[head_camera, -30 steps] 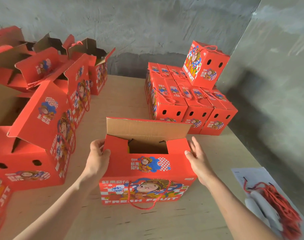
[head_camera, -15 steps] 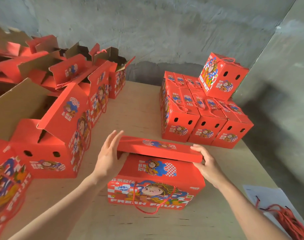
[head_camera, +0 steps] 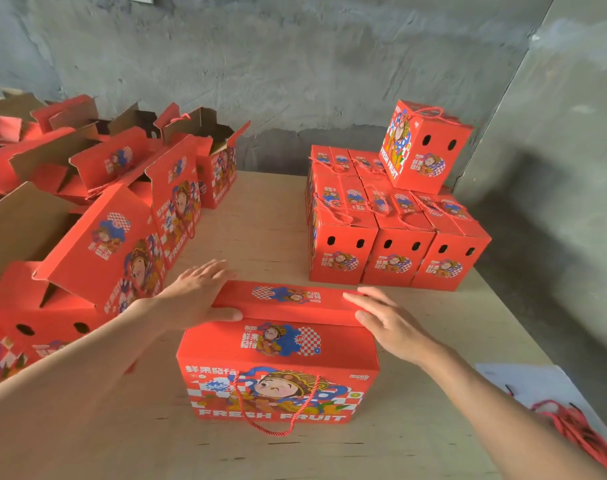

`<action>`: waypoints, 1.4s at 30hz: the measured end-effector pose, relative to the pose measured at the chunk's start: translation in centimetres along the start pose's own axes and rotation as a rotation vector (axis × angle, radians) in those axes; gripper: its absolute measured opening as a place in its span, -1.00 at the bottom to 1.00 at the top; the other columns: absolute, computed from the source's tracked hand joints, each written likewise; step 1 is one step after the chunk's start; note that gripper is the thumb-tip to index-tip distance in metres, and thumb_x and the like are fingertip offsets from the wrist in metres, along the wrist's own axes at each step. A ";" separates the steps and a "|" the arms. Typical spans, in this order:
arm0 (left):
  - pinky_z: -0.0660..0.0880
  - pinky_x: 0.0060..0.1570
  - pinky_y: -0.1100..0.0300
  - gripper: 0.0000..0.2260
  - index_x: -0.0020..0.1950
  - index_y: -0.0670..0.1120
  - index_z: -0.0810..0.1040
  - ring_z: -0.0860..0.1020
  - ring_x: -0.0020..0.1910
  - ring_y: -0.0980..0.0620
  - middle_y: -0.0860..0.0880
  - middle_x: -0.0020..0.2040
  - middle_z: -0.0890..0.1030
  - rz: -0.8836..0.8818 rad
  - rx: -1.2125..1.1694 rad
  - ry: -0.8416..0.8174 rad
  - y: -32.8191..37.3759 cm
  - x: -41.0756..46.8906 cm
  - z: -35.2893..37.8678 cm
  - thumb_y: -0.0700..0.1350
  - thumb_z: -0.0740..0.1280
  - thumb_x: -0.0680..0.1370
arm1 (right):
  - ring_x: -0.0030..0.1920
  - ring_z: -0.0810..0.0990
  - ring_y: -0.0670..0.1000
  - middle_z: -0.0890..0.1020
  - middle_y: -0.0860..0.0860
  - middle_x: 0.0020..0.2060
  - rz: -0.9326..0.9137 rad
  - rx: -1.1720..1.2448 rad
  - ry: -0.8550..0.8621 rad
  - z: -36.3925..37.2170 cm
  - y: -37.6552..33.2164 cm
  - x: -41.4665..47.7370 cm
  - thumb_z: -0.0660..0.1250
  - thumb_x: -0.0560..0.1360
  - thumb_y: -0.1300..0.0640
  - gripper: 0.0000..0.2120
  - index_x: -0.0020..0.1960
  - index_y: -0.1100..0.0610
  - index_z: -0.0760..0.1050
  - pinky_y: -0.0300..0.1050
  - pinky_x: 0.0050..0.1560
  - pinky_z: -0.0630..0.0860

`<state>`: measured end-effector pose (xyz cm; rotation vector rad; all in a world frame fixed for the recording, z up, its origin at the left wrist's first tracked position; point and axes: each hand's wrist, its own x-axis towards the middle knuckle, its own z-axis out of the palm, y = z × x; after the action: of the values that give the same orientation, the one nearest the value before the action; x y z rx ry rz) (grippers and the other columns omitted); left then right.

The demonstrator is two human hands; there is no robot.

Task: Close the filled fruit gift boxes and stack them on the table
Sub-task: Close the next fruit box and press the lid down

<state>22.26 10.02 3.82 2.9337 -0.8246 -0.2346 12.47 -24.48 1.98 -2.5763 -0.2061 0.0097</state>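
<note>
1. The gift box [head_camera: 278, 386] is seen standing in the near middle of the desk [head_camera: 260, 230], straight before the person, with its long face turned toward the camera; it is made of bright red cardboard, printed with a cartoon figure, blue shapes and white checker patches, Chinese characters, and the words "FRESH FRUIT" in white along the bottom.
2. A red rope handle [head_camera: 273, 427] is hung in a loop down that front face.
3. The near top panel [head_camera: 281, 341] is printed with a smaller copy of the figure; the far flap [head_camera: 288, 301] is laid down across the top, its near edge overlapping that panel; whether it is tucked in cannot be told.
4. The left grip [head_camera: 194, 296] is released and laid flat; its straight fingers are spread over the left end of the flap, and the thumb is pressed along the flap's near edge.
5. The right grip [head_camera: 388, 323] is likewise released; its straight fingers are rested on the right end of the flap.
6. Farther back on the right, closed boxes [head_camera: 392, 244] of the same print are packed side by side in rows; two dark oval holes are shown in each end face, and rope handles are laid across the tops; one more closed box [head_camera: 423, 147] is set on top at the far right, tilted.
7. Along the left side, open boxes [head_camera: 122, 244] are crowded together, flaps raised and brown insides shown.
8. At the near right corner a white sheet [head_camera: 523, 379] is laid, with a bundle of red cords [head_camera: 579, 427] on it; a grey concrete wall [head_camera: 295, 64] is seen behind.
</note>
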 end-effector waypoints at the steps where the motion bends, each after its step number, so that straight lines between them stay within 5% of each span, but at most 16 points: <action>1: 0.13 0.39 0.14 -0.19 0.52 -0.01 0.09 0.17 0.47 0.00 -0.03 0.51 0.18 0.018 -0.004 -0.052 0.0 0.1 0.0 0.40 0.11 0.39 | 0.25 0.33 -0.23 0.24 -0.17 0.43 -0.008 -0.012 0.004 0.0 0.2 -0.1 0.12 0.62 -0.02 -0.65 0.39 -0.25 0.32 -0.22 0.23 0.35; 8: 0.11 0.38 0.23 0.01 0.54 0.01 0.05 0.22 0.43 0.03 0.00 0.45 0.28 0.069 0.081 -0.009 -0.1 0.0 0.8 0.56 -0.27 0.24 | 0.31 0.36 -0.11 0.24 -0.17 0.42 -0.074 -0.045 0.053 0.5 0.7 -0.2 0.13 0.62 -0.01 -0.63 0.38 -0.29 0.29 -0.20 0.19 0.40; 13: 0.09 0.40 0.21 -0.21 0.54 0.02 0.07 0.20 0.44 0.02 -0.03 0.45 0.28 0.048 0.045 0.004 -0.2 0.1 1.2 0.37 0.00 0.39 | 0.36 0.32 -0.09 0.25 -0.14 0.44 -0.102 -0.101 0.049 0.3 0.9 0.0 0.13 0.61 -0.03 -0.63 0.39 -0.27 0.28 -0.21 0.24 0.33; 19: 0.07 0.41 0.20 -0.23 0.55 0.06 0.04 0.17 0.46 0.02 -0.03 0.47 0.26 0.036 0.035 -0.030 -0.4 0.3 1.1 0.36 0.02 0.40 | 0.33 0.38 -0.03 0.25 -0.08 0.44 -0.125 -0.167 0.032 0.1 0.9 0.0 0.15 0.61 0.00 -0.60 0.42 -0.23 0.26 -0.17 0.21 0.37; 26: 0.11 0.39 0.14 0.04 0.53 0.05 0.06 0.36 0.34 0.04 0.04 0.35 0.42 0.099 0.277 0.024 -0.2 0.4 0.4 0.56 -0.44 0.20 | 0.29 0.42 -0.02 0.25 -0.05 0.42 -0.137 -0.201 0.035 0.2 0.6 -0.2 0.13 0.61 -0.01 -0.58 0.44 -0.21 0.22 -0.08 0.20 0.45; 30: 0.09 0.36 -0.02 0.00 0.27 -0.02 0.37 0.54 0.04 0.04 0.06 0.00 0.57 0.080 0.282 0.086 2.8 2.1 0.7 0.61 -0.33 0.21 | 0.29 0.42 -0.01 0.25 -0.04 0.43 -0.134 -0.209 0.035 0.2 0.4 -0.2 0.11 0.60 -0.03 -0.59 0.44 -0.18 0.24 -0.05 0.19 0.47; 33: 0.33 0.23 0.07 0.07 0.41 -0.03 0.26 0.48 0.13 -0.02 -0.01 0.16 0.51 0.099 0.210 0.117 3.9 2.9 1.6 0.60 -0.35 0.18 | 0.30 0.43 0.01 0.25 -0.03 0.43 -0.138 -0.217 0.026 0.0 0.4 -0.2 0.13 0.60 -0.01 -0.59 0.44 -0.18 0.24 -0.05 0.22 0.46; 36: 0.34 0.21 0.08 0.11 0.51 0.04 0.07 0.41 0.23 -0.05 -0.04 0.26 0.43 0.113 0.198 0.109 3.6 2.8 1.6 0.58 -0.46 0.11 | 0.39 0.33 0.03 0.21 -0.03 0.45 -0.141 -0.279 -0.024 -0.6 0.4 0.2 0.11 0.61 -0.04 -0.58 0.44 -0.26 0.17 -0.07 0.35 0.35; 39: 0.31 0.26 0.08 0.15 0.52 0.05 0.03 0.37 0.26 -0.05 -0.04 0.28 0.40 0.120 0.196 0.089 3.7 2.8 1.6 0.57 -0.52 0.07 | 0.53 -0.01 0.02 0.06 0.00 0.53 -0.199 -0.411 -0.098 -0.8 -0.7 1.4 0.02 0.62 -0.10 -0.55 0.43 -0.39 -0.05 -0.08 0.49 -0.03; 42: 0.29 0.30 0.07 0.13 0.52 0.06 0.02 0.35 0.28 -0.05 -0.03 0.30 0.39 0.121 0.174 0.101 3.6 2.8 1.8 0.57 -0.51 0.09 | 0.53 -0.03 0.01 0.00 0.02 0.54 -0.208 -0.414 -0.188 -0.5 -1.8 2.1 -0.05 0.64 -0.11 -0.56 0.38 -0.44 -0.20 -0.02 0.50 -0.04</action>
<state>22.50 5.44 2.14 3.0082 -1.0516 -0.0066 14.30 -22.88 3.40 -2.9509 -0.6026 0.1462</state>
